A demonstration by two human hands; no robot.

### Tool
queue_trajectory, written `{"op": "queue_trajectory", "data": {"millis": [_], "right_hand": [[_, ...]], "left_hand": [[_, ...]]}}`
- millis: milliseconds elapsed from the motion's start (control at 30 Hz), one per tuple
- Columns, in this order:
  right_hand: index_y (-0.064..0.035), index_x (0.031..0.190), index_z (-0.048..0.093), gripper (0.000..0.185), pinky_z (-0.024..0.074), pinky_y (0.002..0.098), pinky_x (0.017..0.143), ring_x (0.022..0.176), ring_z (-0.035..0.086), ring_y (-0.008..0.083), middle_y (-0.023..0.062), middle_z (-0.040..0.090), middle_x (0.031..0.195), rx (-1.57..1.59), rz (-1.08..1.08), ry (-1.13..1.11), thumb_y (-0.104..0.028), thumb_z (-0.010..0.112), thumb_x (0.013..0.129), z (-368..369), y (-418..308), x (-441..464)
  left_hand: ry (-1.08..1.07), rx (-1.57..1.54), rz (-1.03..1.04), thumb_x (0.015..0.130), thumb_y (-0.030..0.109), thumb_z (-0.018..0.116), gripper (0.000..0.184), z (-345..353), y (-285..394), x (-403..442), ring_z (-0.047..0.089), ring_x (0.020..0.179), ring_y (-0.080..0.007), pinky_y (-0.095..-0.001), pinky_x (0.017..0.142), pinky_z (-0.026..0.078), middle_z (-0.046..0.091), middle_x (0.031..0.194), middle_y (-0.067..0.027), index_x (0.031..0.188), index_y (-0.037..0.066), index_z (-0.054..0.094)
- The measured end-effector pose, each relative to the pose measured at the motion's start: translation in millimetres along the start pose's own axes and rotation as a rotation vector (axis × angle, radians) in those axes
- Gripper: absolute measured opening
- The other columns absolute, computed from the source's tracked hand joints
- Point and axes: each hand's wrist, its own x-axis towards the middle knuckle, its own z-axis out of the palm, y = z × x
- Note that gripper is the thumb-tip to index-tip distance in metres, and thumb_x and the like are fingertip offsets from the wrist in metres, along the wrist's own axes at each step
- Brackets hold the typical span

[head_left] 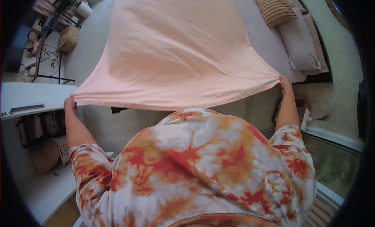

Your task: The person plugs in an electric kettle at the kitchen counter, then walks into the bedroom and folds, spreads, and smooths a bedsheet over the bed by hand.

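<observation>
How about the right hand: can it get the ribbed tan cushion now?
Probably no: the right hand is occupied gripping the pink sheet, and the ribbed tan cushion lies farther off on the bed than the gray pillow.

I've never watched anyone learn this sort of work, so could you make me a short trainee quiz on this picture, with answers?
1. Open question: What is stretched between the left hand and the right hand?

2. True or false: The ribbed tan cushion lies on the bed.

3. Multiple choice: Which is nearer to the woven basket?
a) the right hand
b) the left hand
c) the ribbed tan cushion

Key
1. A pale pink cloth, gripped at its near edge by both hands.
2. True.
3. b
</observation>
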Motion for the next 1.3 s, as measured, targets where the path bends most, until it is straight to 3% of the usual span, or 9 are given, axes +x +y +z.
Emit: {"op": "queue_trajectory", "data": {"millis": [67,300,400,467,667,800,933,1100,1300], "right_hand": [[-0.0017,0.097,0.062,0.026,0.0371,0.0309,0.050,0.058,0.049,0.0136,0.0024,0.057,0.071,-0.420,-0.078,0.082,-0.025,0.055,0.086,10,-8,-8],[-0.0069,0.094,0.066,0.022,0.0434,0.0291,0.063,0.071,0.055,0.0156,0.0076,0.062,0.077,-0.358,-0.167,0.311,-0.009,0.050,0.079,49,-1,-27],[-0.0125,0.088,0.068,0.024,0.0452,0.0318,0.067,0.074,0.058,0.0183,0.0100,0.064,0.082,-0.607,-0.214,0.078,-0.008,0.047,0.079,51,-1,-12],[-0.0136,0.086,0.069,0.025,0.0464,0.0352,0.071,0.078,0.061,0.0224,0.0119,0.066,0.084,-0.818,-0.227,-0.052,-0.008,0.045,0.080,57,-14,-24],[-0.0137,0.090,0.070,0.018,0.0472,0.0375,0.078,0.085,0.063,0.0306,0.0169,0.065,0.092,-1.210,-0.246,-0.282,-0.012,0.055,0.080,58,-8,-23],[-0.0112,0.092,0.070,0.018,0.0474,0.0411,0.081,0.092,0.061,0.0352,0.0195,0.063,0.097,-1.373,-0.319,-0.269,-0.019,0.060,0.080,62,49,18],[-0.0065,0.094,0.069,0.021,0.0470,0.0424,0.082,0.095,0.060,0.0367,0.0215,0.062,0.101,-1.215,-0.076,-0.119,-0.016,0.057,0.081,69,51,-10],[-0.0002,0.097,0.067,0.024,0.0478,0.0447,0.082,0.097,0.059,0.0388,0.0237,0.060,0.106,-1.171,0.071,-0.083,-0.007,0.052,0.079,71,46,-40],[-0.0053,0.095,0.069,0.022,0.0505,0.0386,0.079,0.099,0.062,0.0312,0.0160,0.064,0.105,-1.254,0.061,-0.179,-0.005,0.054,0.079,70,59,-38]], "left_hand": [[-0.025,-0.015,0.024,0.090,0.035,0.048,0.032,7,-17,2,0.042,0.045,-0.0138,-0.0301,0.039,0.032,0.047,0.058,-0.0025,0.085,0.004,0.056],[-0.068,0.579,0.002,0.087,0.033,0.047,0.035,25,-61,-9,0.059,0.056,-0.0262,-0.0392,0.052,0.045,0.060,0.065,-0.0153,0.086,0.000,0.060],[0.188,0.410,0.121,0.086,0.027,0.048,0.027,36,-63,-32,0.061,0.066,-0.0293,-0.0400,0.061,0.048,0.062,0.072,-0.0166,0.082,0.005,0.065],[0.005,0.741,0.221,0.079,0.014,0.061,0.024,29,-62,-33,0.061,0.072,-0.0241,-0.0366,0.063,0.050,0.064,0.085,-0.0148,0.103,0.016,0.064],[-0.289,1.211,0.106,0.078,0.009,0.051,0.023,24,-103,-30,0.062,0.094,-0.0325,-0.0416,0.079,0.048,0.065,0.096,-0.0185,0.091,0.008,0.070],[-0.463,1.390,0.170,0.077,0.014,0.053,0.028,56,-132,-33,0.058,0.103,-0.0337,-0.0428,0.087,0.045,0.061,0.106,-0.0237,0.098,0.002,0.067],[-0.254,1.117,0.046,0.076,0.018,0.054,0.048,123,-55,-150,0.047,0.117,-0.0358,-0.0416,0.097,0.039,0.045,0.131,-0.0198,0.124,0.010,0.053],[-0.426,1.177,0.659,0.074,0.014,0.056,0.054,233,-54,-183,0.040,0.122,-0.0345,-0.0402,0.102,0.033,0.037,0.136,-0.0186,0.128,0.015,0.049],[-0.713,1.114,0.932,0.076,0.012,0.055,0.053,333,-5,-261,0.036,0.124,-0.0363,-0.0415,0.103,0.032,0.034,0.139,-0.0163,0.128,0.016,0.048]]}}
